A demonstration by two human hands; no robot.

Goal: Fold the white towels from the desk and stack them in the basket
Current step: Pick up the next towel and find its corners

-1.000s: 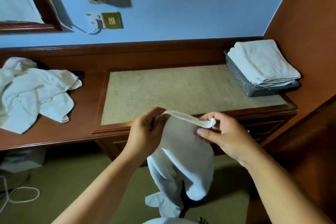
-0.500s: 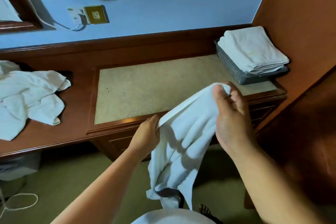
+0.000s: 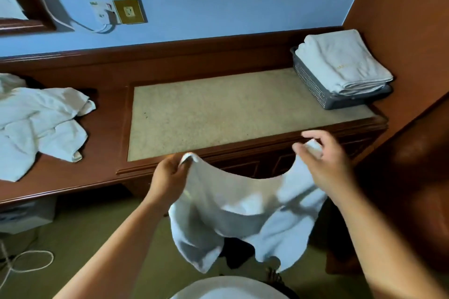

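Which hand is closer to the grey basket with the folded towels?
Right. The right hand is in front of the basket, nearer the person; the left hand is much farther to its left.

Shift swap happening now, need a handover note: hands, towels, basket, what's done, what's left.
Left hand pinches one top corner of the held white towel; right hand pinches the other.
It hangs unfolded in front of the desk.
Gray basket at the desk's right end holds folded towels: done.
Crumpled towel pile lies on the desk's left.
Left: fold the held one, stack it, then the pile.
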